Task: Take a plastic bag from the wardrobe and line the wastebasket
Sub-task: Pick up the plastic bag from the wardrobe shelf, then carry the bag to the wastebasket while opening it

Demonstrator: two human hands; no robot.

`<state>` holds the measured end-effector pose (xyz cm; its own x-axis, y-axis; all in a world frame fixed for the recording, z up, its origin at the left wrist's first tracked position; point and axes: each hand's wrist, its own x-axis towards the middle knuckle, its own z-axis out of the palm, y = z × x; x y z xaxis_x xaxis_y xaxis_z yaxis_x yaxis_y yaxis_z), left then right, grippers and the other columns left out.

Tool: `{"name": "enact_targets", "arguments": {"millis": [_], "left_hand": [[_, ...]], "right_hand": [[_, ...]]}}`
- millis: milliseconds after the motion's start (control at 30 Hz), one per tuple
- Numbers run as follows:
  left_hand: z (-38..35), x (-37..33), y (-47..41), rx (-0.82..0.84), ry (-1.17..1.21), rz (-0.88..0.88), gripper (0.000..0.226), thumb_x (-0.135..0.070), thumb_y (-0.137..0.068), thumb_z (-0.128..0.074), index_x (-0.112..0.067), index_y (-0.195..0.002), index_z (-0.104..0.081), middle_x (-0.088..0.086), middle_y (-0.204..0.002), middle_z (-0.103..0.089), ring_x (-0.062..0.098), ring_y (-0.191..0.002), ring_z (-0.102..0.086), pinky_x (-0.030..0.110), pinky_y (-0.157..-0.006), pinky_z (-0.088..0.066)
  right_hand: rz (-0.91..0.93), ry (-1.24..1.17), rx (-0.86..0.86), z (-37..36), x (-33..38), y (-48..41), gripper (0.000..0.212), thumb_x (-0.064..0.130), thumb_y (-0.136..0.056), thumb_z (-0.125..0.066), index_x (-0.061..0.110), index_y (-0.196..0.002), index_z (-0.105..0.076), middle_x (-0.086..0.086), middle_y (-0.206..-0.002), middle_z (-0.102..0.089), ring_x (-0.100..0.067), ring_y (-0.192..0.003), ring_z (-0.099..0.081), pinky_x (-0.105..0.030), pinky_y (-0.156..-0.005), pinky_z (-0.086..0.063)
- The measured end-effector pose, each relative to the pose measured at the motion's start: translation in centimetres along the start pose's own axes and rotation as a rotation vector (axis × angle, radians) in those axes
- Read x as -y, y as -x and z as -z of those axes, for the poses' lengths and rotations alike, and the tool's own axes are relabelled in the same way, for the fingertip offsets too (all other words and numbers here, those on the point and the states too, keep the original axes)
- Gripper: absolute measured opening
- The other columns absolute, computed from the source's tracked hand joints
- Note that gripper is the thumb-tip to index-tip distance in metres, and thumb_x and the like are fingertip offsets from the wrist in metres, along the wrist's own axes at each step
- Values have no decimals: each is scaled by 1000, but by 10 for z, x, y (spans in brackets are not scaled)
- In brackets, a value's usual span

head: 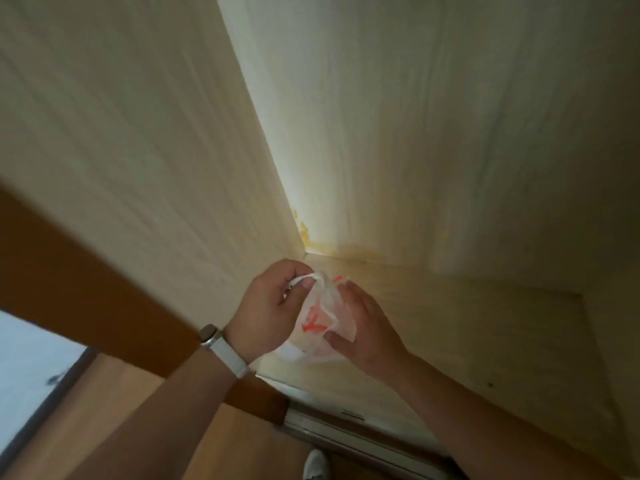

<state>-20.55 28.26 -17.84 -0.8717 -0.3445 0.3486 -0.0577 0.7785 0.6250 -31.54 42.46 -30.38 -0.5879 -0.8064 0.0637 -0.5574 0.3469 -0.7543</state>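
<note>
A crumpled white plastic bag (318, 323) with red print hangs between both hands, just above the wardrobe's floor panel (450, 323). My left hand (270, 306), with a white watch on its wrist, pinches a thin handle strip of the bag at the top. My right hand (363, 323) grips the bag's body from the right side, thumb underneath. The pale wood wardrobe interior (415, 133) fills the view. No wastebasket is in sight.
The wardrobe's left side wall (138, 150) stands close to my left arm, with its dark brown front edge (86, 271) below. A metal sliding-door track (346, 434) runs along the wardrobe's front. Wood floor (173, 427) and a white shoe (316, 464) show beneath.
</note>
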Motion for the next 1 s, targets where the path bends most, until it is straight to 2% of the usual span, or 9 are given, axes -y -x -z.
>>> {"name": "enact_targets", "arguments": {"millis": [200, 333, 400, 500, 567, 667, 800, 933, 1000], "left_hand": [[16, -34, 40, -182, -60, 177, 10, -30, -94, -53, -24, -89, -59, -10, -80, -59, 7, -76, -56, 11, -66, -39], [35, -55, 72, -289, -79, 322, 14, -23, -96, -56, -33, -86, -57, -11, -77, -60, 4, -68, -56, 14, -58, -41], [46, -62, 89, -337, -60, 381, 11, -24, -95, -57, -28, -85, -59, -6, -77, -62, 6, -63, -61, 22, -51, -44], [61, -68, 112, -428, -130, 409, 10, -22, -92, -62, -26, -83, -61, -11, -73, -62, 5, -65, -59, 16, -54, -43], [70, -68, 128, -507, -132, 443, 9, -22, -90, -65, -25, -82, -62, -10, -70, -62, 8, -66, -58, 17, -54, -45], [84, -64, 148, -601, -133, 503, 6, -27, -87, -67, -26, -82, -63, -11, -72, -63, 9, -64, -58, 18, -54, -46], [105, -54, 173, -696, -129, 557, 14, -25, -86, -69, -32, -78, -60, -17, -73, -62, 5, -60, -54, 13, -53, -42], [127, -37, 203, -779, -107, 606, 12, -25, -88, -69, -30, -80, -60, -11, -74, -63, 6, -57, -53, 17, -52, -43], [140, -26, 216, -818, -98, 621, 11, -31, -87, -69, -33, -80, -60, -10, -74, -63, 6, -59, -54, 20, -53, -45]], "right_hand": [[78, -96, 80, -3, 36, 8, 81, 61, -89, -56, 39, -150, -9, 14, -160, -14, -11, -146, -20, -34, -117, -30], [201, -128, 156, -24, 65, 25, 78, 64, -85, -58, 41, -145, -14, 11, -156, -26, -10, -142, -28, -43, -115, -37], [258, -135, 177, -34, 77, 32, 77, 68, -81, -55, 40, -143, -20, 11, -150, -35, -10, -137, -36, -41, -112, -41], [341, -125, 237, -47, 98, 44, 73, 70, -81, -55, 39, -139, -25, 13, -143, -40, -5, -129, -40, -35, -110, -43], [390, -143, 287, -57, 111, 49, 72, 72, -79, -52, 39, -138, -27, 15, -140, -41, -1, -125, -38, -32, -110, -41], [446, -146, 363, -74, 128, 51, 75, 77, -76, -45, 42, -138, -23, 15, -143, -40, -2, -129, -38, -31, -111, -39], [536, -104, 437, -98, 149, 49, 71, 71, -84, -54, 44, -139, -18, 16, -148, -36, -7, -136, -36, -32, -113, -39], [618, -50, 519, -128, 176, 48, 69, 75, -85, -45, 46, -138, -12, 16, -149, -33, -10, -138, -37, -37, -112, -40], [636, -43, 577, -146, 192, 44, 67, 71, -87, -47, 46, -139, -12, 15, -151, -32, -10, -139, -35, -34, -114, -37]]}}
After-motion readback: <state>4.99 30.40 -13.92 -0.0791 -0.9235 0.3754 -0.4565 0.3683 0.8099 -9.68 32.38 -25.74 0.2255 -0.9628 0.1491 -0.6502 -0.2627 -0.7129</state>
